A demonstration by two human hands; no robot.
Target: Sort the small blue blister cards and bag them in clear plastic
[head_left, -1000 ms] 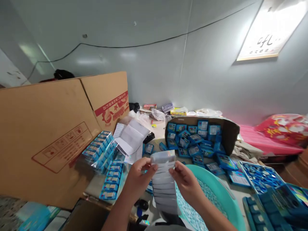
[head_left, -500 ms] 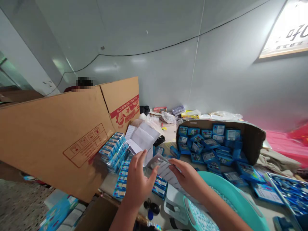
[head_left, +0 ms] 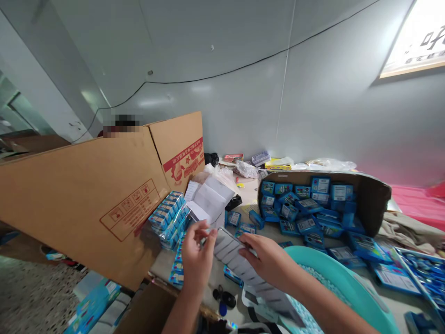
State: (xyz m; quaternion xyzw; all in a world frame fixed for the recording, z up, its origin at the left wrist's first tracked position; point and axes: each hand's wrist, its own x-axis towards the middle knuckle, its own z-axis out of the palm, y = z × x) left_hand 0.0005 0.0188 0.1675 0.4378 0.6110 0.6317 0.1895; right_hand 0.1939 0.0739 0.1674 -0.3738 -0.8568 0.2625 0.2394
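My right hand (head_left: 260,255) grips a long, flat clear-plastic pack (head_left: 255,283) with pale slanting segments. It slopes from near my left hand down over the turquoise basin (head_left: 347,278), which contains small pale-blue pieces. My left hand (head_left: 199,253) is at the pack's upper end, fingers curled and thumb close to its edge; whether it pinches anything is hidden. Behind it, rows of small blue boxes (head_left: 177,262) lie on the table. A plastic-wrapped stack of blue boxes (head_left: 168,215) leans by the cardboard. White folded sheets (head_left: 212,197) lie just beyond my hands.
A large cardboard carton (head_left: 86,185) stands at left, partly hiding a person behind it. On the right, an open carton (head_left: 373,204) spills blue boxes (head_left: 306,211). A tray of blue shiny packets (head_left: 426,278) sits at far right. Small black objects (head_left: 224,297) lie near the table edge.
My left hand's spread fingers have curled in near the pack's end. The pack in my right hand now shows more of its length, reaching down over the basin. The view has shifted slightly.
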